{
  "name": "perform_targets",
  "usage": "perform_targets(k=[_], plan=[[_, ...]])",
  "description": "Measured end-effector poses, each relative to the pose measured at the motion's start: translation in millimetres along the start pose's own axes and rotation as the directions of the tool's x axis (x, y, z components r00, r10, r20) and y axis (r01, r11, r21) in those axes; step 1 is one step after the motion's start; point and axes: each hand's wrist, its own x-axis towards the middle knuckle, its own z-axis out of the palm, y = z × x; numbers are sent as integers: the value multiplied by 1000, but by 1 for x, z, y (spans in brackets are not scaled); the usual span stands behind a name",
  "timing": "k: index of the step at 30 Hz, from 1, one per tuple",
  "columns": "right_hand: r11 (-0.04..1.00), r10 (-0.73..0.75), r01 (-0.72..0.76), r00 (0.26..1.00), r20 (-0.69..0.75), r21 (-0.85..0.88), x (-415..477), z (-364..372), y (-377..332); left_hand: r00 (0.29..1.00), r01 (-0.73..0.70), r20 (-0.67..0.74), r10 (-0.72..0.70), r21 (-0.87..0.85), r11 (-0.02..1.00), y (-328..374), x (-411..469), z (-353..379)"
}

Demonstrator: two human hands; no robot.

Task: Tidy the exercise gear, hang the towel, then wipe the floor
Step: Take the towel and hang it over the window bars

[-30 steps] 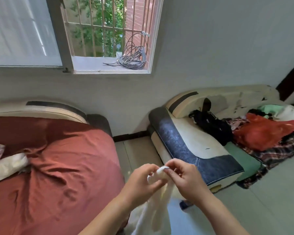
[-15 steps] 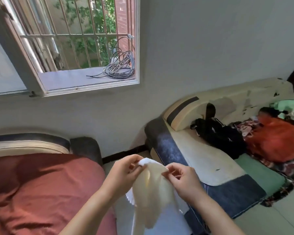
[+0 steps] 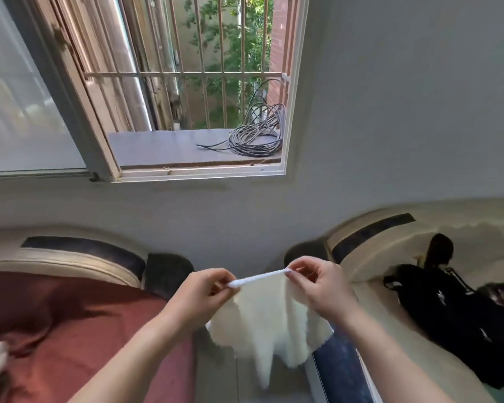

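Note:
A cream-white towel (image 3: 266, 324) hangs in front of me, its top edge stretched taut between both hands. My left hand (image 3: 202, 292) pinches the left end of that edge and my right hand (image 3: 322, 286) pinches the right end. The cloth droops in folds below, over the gap between two sofas. Above and ahead is an open window with metal bars (image 3: 204, 74) across it.
A coil of grey cable (image 3: 255, 135) lies on the window sill (image 3: 163, 148). A sofa with a red cover (image 3: 56, 330) is at the left. At the right, a cream and blue sofa (image 3: 390, 330) holds a black bag (image 3: 454, 318). Tiled floor (image 3: 227, 382) shows between them.
The view has swung up and closer to the window. My hands have moved apart, and the bunched towel is now spread along its top edge.

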Motion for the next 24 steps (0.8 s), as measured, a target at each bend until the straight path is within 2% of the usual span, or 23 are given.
perform_targets(k=[5,9,14,19,24], plan=[[1000,-5,5,997,80,-6,81,14,4,998,50,-38,-50,1,999,-26,57,-26],[999,-30,32,996,79,-17,157,24,5,997,44,-61,-46,-40,998,-47,127,-51],[1000,-2,4,998,62,-25,255,39,-7,993,-29,-114,23,-54,998,-58,233,-97],[999,1,-6,996,92,48,330,64,-24,977,-173,-135,166,-42,984,-60,311,-145],[991,-28,0,977,212,132,385,94,-40,955,-247,-165,247,18,969,-61,354,-181]])
